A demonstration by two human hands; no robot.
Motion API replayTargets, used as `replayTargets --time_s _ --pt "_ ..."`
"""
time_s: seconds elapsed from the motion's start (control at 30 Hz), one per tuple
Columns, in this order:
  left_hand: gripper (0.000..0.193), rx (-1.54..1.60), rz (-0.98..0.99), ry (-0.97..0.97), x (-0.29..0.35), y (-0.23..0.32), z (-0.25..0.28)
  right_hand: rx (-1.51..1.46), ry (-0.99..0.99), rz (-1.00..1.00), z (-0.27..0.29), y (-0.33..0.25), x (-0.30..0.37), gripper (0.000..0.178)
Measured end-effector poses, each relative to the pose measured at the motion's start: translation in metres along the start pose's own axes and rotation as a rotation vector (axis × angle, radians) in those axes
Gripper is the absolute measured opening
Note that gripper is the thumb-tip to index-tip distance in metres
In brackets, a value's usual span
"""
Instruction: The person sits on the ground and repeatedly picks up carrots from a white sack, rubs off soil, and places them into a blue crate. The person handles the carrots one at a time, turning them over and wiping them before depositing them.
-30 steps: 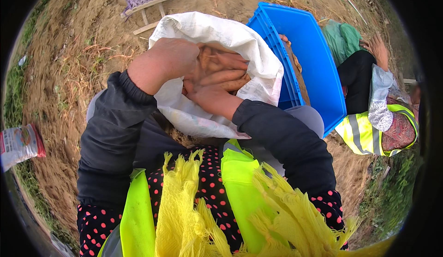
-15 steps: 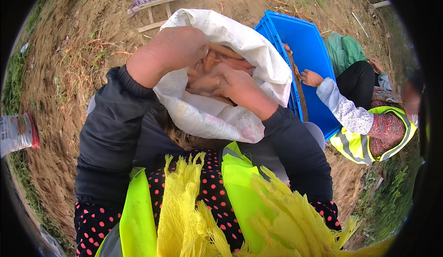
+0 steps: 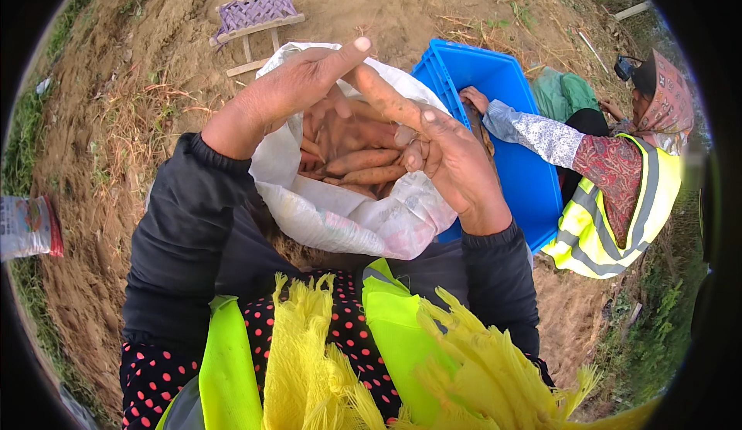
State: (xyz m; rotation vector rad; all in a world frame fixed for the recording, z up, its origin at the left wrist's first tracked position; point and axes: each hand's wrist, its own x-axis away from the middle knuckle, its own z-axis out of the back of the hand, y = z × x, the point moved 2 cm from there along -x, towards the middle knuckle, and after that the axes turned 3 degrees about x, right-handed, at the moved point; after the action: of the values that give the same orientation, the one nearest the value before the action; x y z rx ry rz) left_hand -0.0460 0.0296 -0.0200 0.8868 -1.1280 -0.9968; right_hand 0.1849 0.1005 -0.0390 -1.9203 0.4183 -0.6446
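A long sweet potato [image 3: 384,98] is raised over the white woven sack [image 3: 321,217]. My right hand [image 3: 462,163] is closed round its near right end, the thumb lying along it. At its far left end my left hand [image 3: 297,90] grips it between the thumb and the bent fingers, partly hidden. The thumb points out past the tip, where thin root hairs stick up. Below both hands, several sweet potatoes [image 3: 375,175] with reddish-orange skins lie in the sack, whose mouth is rolled open.
A blue plastic crate [image 3: 533,186] stands right of the sack. Beside it sits a person in a yellow reflective vest [image 3: 595,233], one hand at the crate's edge. A low stool with a purple woven seat [image 3: 255,13] stands beyond the sack. A printed bag [image 3: 27,227] lies far left.
My hands have risen from among the sweet potatoes in the sack, and one sweet potato is now up between them. The co-worker has leaned back, with a hand on the crate's edge.
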Motion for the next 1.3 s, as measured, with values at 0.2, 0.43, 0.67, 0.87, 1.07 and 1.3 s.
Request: replayTargets --time_s 0.2,0.43,0.67,0.87,1.07,1.3 --pt "0.053 0.225 -0.138 0.015 0.003 0.004 -0.003 -0.062 0.064 0.016 0.002 -0.001 -0.001 0.04" --pt "0.022 0.255 -0.15 -0.058 -0.007 -0.008 0.003 -0.011 0.064 0.003 -0.001 -0.002 -0.003 0.038" --pt "0.021 0.042 -0.223 0.015 -0.008 -0.01 0.008 0.08 0.042 -0.002 -0.003 0.001 -0.004 0.039" --pt "0.015 -0.075 -0.228 0.079 -0.006 -0.009 0.008 0.032 0.02 -0.044 -0.002 0.002 -0.004 0.037" --pt "0.017 -0.281 -0.408 0.361 -0.002 -0.001 0.02 -0.068 0.018 -0.098 -0.002 0.006 -0.003 0.036" --pt "0.043 -1.153 -0.483 1.21 0.009 -0.004 0.075 -0.266 -0.006 -0.142 0.001 0.006 -0.002 0.035"
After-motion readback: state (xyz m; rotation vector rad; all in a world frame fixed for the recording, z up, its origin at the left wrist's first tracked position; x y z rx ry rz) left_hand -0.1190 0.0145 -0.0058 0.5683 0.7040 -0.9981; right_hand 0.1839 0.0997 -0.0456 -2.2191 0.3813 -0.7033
